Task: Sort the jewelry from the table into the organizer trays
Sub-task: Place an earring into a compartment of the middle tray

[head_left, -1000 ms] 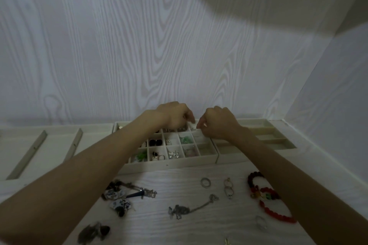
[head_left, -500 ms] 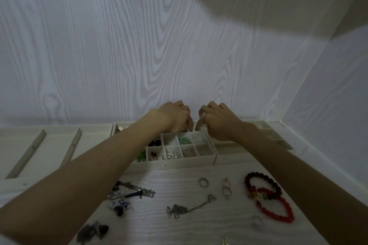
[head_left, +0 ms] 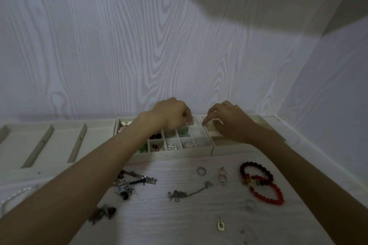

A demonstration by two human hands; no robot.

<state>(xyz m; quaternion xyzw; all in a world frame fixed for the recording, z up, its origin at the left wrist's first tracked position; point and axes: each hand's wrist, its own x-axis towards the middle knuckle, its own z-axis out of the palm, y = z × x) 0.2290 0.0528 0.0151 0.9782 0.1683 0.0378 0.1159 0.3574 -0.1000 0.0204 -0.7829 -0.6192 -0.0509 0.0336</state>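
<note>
Since the earlier frames the two hands have drawn apart over the back of the trays: the right hand has shifted rightward onto the neighbouring tray, and its index finger now points down-left. The left hand hovers over the rear row of the compartment tray with its fingers curled downward; its grip appears closed on something small, but the item is too small to identify. The right hand's grip is loose, fingers relaxed and spread, fingertips touching the rim of the right tray; it holds nothing visible.

No writing or brand marks are legible.

The trays are pale, matte, and rectangular, with thin dividers. The compartment tray's cells contain small green, black, and clear pieces. A third tray with long diagonal slots lies to the left.

Unsorted jewelry lies on the white wood-grain surface, in front of the trays:
- a dark beaded bracelet overlapping a red beaded bracelet;
- a metal ring;
- a thin metal chain;
- blue-and-white patterned pieces.
</note>
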